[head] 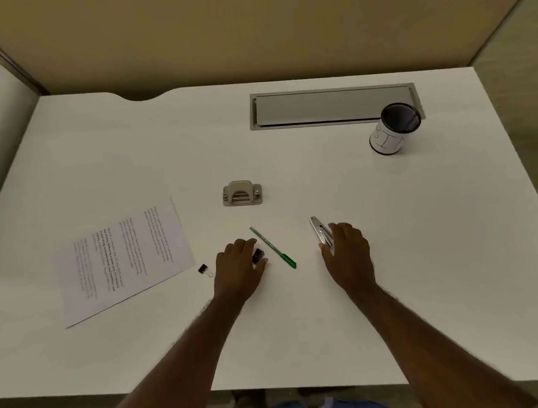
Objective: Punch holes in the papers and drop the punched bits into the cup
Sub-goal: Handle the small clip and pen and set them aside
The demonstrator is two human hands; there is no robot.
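Papers (125, 261), a printed sheet or thin stack, lie at the lower left of the frame, turned askew so that the long axis runs from lower left to upper right; the lines of print run roughly up the picture. I take the coming move to turn on this: the papers sit to the left of both hands, with the left hand (238, 267) plainly the nearer, and the hole punch (242, 193) lies beyond the hands at centre frame, apart from the papers.

Nearest me, both forearms reach up from the bottom edge over the white desk (300, 342). The left hand rests at centre frame, fingers curled round a small black object (258, 256), probably a binder clip, which it pinches between thumb and fingertips. A second small binder clip (204, 269) lies just left of that hand, between it and the corner of the papers. A green pen (273, 247) lies diagonally just right of the left hand.

The right hand (346, 252), right of centre, has its fingers curled over a slim metal tool (319, 232), whose tip sticks out toward the upper left; whether they truly grip it or only cover it I cannot tell.

Farthest off, at the upper right, the cup (393, 131) stands upright, dark mesh inside, a white label around it, touching the near edge of a grey cable hatch (318, 107). It is well apart from the punch and the papers.
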